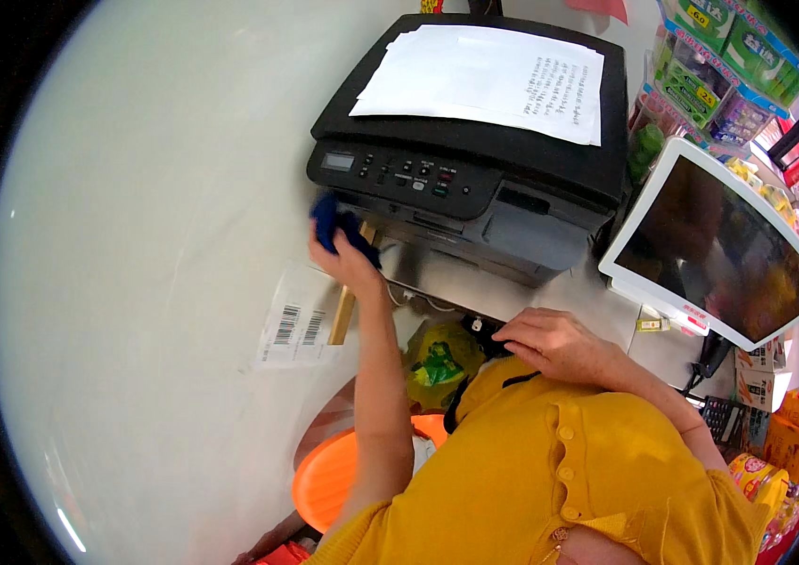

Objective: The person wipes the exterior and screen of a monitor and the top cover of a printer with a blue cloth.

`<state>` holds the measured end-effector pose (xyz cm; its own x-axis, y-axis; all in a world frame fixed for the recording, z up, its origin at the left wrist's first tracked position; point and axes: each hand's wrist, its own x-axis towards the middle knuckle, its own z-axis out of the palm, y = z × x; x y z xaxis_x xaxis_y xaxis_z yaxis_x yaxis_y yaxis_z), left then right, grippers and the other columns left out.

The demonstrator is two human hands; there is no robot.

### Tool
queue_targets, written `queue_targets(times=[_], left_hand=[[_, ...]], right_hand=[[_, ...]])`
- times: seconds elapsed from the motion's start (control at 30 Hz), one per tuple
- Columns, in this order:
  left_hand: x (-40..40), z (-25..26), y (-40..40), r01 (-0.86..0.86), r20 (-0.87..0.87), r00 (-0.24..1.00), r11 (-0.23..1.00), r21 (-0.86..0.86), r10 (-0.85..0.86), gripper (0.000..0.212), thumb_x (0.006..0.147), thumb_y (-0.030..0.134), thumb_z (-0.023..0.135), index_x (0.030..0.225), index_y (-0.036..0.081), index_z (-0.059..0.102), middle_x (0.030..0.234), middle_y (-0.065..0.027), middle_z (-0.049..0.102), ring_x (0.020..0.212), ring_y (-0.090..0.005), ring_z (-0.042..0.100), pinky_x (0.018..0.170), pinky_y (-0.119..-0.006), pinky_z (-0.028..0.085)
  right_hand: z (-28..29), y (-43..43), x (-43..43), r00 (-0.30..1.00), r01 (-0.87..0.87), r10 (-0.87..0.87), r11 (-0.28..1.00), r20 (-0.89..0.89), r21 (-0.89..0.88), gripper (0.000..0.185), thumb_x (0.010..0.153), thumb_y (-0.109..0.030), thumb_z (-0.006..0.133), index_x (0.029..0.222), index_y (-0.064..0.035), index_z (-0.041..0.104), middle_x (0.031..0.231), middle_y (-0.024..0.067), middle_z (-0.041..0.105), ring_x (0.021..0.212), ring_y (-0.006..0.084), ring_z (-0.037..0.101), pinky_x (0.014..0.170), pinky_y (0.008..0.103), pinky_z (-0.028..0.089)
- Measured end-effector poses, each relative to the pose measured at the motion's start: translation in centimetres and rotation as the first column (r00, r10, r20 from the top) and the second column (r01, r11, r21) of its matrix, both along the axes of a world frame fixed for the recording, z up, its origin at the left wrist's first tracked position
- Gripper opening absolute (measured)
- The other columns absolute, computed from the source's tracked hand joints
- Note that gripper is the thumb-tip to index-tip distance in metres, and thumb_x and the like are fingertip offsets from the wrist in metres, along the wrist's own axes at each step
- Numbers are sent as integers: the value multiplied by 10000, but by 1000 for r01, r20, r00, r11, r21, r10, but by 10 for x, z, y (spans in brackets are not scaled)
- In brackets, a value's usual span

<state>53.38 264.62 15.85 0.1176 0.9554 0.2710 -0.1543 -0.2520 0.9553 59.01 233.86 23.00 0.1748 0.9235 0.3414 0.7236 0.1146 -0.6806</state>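
My left hand is closed on a crumpled dark blue cloth, which touches or nearly touches the front left corner of a black printer. Handwritten white paper sheets lie on the printer's lid. Past my left wrist, a strip of wood runs along the edge of the wall beside a sheet with barcodes. My right hand rests in front of my waist near the counter edge, fingers extended and holding nothing visible. Beside its fingertips is a dark object with a small white tag.
A white-framed screen stands to the right of the printer, before a rack of gum packs. A calculator and snack packets lie far right. Below are an orange plastic stool or basin and a yellowish plastic bag.
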Motion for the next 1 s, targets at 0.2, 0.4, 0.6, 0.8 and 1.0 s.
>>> queue_targets(times=[0.2, 0.4, 0.6, 0.8, 1.0], left_hand=[[38, -37, 5, 103, -162, 984, 977, 188, -73, 602, 983, 303, 449, 1440, -34, 250, 1470, -239, 209, 1342, -353, 268, 1110, -396, 212], [41, -91, -79, 83, -109, 990, 996, -18, -84, 708, 981, 356, 457, 1455, -67, 145, 1511, -217, 117, 1377, -339, 207, 1126, -402, 178], [28, -117, -108, 209, -423, 892, 976, 64, -163, 623, 981, 232, 388, 1432, -119, 138, 1487, -267, 136, 1343, -396, 236, 1097, -428, 219], [30, -96, -158, 317, -376, 831, 905, -285, -410, 551, 947, 61, 440, 1402, -116, 184, 1389, -257, 257, 1241, -357, 351, 1052, -375, 279], [28, -75, -201, 389, -278, 780, 783, -486, -560, 490, 935, 52, 472, 1372, -45, 271, 1297, -183, 363, 1133, -304, 444, 986, -374, 351]], right_hand=[[-1, -6, -1, 999, 44, -44, 998, 1, -41, 153, 840, -87, 636, 964, 2, 651, 897, 144, 644, 841, 307, 630, 761, 377, 526], [-6, -15, 1, 996, 85, -86, 993, -7, -79, 163, 851, -114, 632, 974, -9, 653, 906, 140, 643, 851, 299, 630, 776, 371, 523], [-12, -19, 2, 995, 103, -103, 991, -1, -83, 171, 860, -131, 618, 987, -20, 650, 919, 141, 640, 865, 307, 627, 787, 377, 519], [-24, -28, 8, 989, 149, -147, 986, 29, -73, 187, 876, -139, 594, 1003, -14, 653, 952, 151, 647, 879, 302, 629, 806, 377, 519], [-34, -60, 14, 963, 268, -271, 956, -10, -116, 183, 871, -122, 603, 999, -8, 665, 959, 159, 661, 880, 308, 632, 796, 374, 520]])
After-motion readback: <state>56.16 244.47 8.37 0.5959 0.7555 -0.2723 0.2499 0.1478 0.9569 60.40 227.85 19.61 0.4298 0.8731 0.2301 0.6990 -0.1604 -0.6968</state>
